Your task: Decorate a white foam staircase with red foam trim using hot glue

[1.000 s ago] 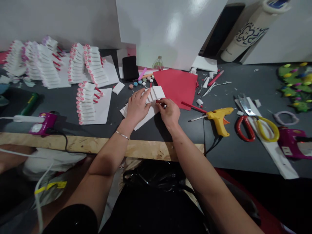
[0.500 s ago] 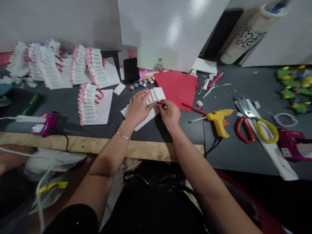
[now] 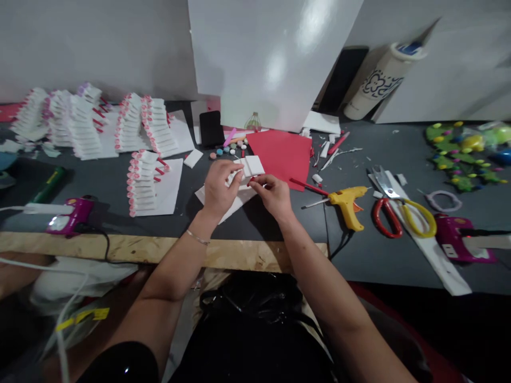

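Observation:
In the head view my left hand [image 3: 220, 186] is curled at the left side of a white stepped foam-like piece [image 3: 252, 166], whose white edge shows between thumb and fingers. My right hand [image 3: 275, 198] pinches a small dark red bit [image 3: 250, 182] at the front edge of that piece. Beneath both hands lies a white sheet [image 3: 235, 208], partly covered by them. A finished-looking white stepped model [image 3: 142, 183] with pink round ends and red sticks stands on its own white base to the left. A red sheet [image 3: 281, 157] lies just behind my right hand.
A yellow glue gun [image 3: 348, 205] and red-and-yellow-handled scissors [image 3: 385, 186] lie to the right. Several similar white models [image 3: 82, 127] stand at the back left. Small paint pots [image 3: 225, 150] and a black phone-like object [image 3: 211, 128] sit behind. A tall bottle [image 3: 377, 85] leans at the back right.
My left hand has gone from lying flat across the white piece to a curled grasp at its left. My right hand has shifted slightly left with the red bit. The camera view has tilted.

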A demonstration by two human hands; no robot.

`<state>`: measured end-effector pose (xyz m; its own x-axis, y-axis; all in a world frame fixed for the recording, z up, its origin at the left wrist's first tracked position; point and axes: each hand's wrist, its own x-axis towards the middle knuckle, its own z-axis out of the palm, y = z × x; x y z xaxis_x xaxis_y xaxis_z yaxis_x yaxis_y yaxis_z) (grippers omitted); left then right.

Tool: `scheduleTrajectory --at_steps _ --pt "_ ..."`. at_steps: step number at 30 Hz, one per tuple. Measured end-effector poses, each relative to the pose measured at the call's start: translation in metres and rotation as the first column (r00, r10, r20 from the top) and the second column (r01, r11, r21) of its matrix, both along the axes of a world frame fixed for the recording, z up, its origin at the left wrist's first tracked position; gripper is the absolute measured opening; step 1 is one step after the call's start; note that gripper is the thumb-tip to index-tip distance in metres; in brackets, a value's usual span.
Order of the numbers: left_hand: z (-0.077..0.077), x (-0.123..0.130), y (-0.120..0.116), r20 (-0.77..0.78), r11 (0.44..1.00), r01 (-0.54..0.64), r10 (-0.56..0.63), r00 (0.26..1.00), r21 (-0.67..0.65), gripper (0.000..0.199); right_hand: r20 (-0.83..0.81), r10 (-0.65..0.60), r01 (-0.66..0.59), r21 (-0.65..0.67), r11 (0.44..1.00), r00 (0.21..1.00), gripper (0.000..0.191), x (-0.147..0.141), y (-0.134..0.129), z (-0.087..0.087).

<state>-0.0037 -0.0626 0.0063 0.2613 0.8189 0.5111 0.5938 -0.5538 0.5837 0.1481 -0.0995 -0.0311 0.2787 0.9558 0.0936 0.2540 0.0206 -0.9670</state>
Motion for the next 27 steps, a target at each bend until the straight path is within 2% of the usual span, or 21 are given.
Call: scheduleTrajectory --at_steps 3,7,9,12,16,18,20,21,23,24,25,27 --pt "0.003 0.003 -0.005 0.183 0.976 0.140 -0.109 0.977 -0.166 0.018 -0.100 0.020 -0.024 -0.035 0.999 0.995 0.025 0.002 -0.004 0.013" --pt "0.007 0.007 -0.006 0.394 0.853 0.328 -0.161 0.905 -0.406 0.022 -0.076 0.030 -0.030 0.011 1.000 0.997 0.021 0.007 -0.011 0.032" --pt "0.008 0.008 -0.006 0.482 0.799 0.388 -0.143 0.864 -0.459 0.025 -0.048 0.046 -0.044 0.035 0.998 0.998 0.018 0.008 -0.013 0.039" --pt "0.009 0.010 -0.005 0.558 0.749 0.439 -0.112 0.822 -0.496 0.025 0.021 0.091 -0.092 0.050 0.994 0.996 0.018 0.010 -0.019 0.045" --pt "0.011 0.013 -0.009 0.649 0.673 0.506 -0.052 0.759 -0.539 0.022 0.256 0.129 -0.142 0.034 0.989 0.958 0.023 0.028 -0.041 0.062" --pt "0.012 0.014 -0.012 0.698 0.614 0.555 -0.010 0.716 -0.561 0.019 0.379 0.048 -0.067 0.038 0.997 0.924 0.026 0.056 -0.060 0.073" --pt "0.013 0.014 -0.014 0.728 0.546 0.603 0.020 0.685 -0.582 0.016 0.495 -0.146 0.146 0.040 0.989 0.856 0.026 0.099 -0.081 0.079" --pt "0.014 0.013 -0.015 0.739 0.515 0.624 0.027 0.673 -0.588 0.016 0.576 -0.228 0.264 0.022 0.964 0.785 0.026 0.124 -0.092 0.077" --pt "0.014 0.013 -0.016 0.759 0.472 0.660 0.030 0.650 -0.585 0.017 0.744 -0.312 0.472 -0.005 0.882 0.591 0.022 0.174 -0.112 0.065" --pt "0.013 0.013 -0.016 0.768 0.460 0.674 0.025 0.640 -0.577 0.018 0.790 -0.309 0.515 -0.010 0.857 0.529 0.020 0.196 -0.120 0.055" --pt "0.012 0.013 -0.017 0.773 0.453 0.685 0.015 0.634 -0.571 0.018 0.809 -0.272 0.505 -0.035 0.862 0.521 0.019 0.215 -0.127 0.044" --pt "0.010 0.013 -0.017 0.770 0.452 0.690 -0.010 0.638 -0.566 0.018 0.801 -0.188 0.440 -0.104 0.892 0.568 0.016 0.242 -0.136 0.021"
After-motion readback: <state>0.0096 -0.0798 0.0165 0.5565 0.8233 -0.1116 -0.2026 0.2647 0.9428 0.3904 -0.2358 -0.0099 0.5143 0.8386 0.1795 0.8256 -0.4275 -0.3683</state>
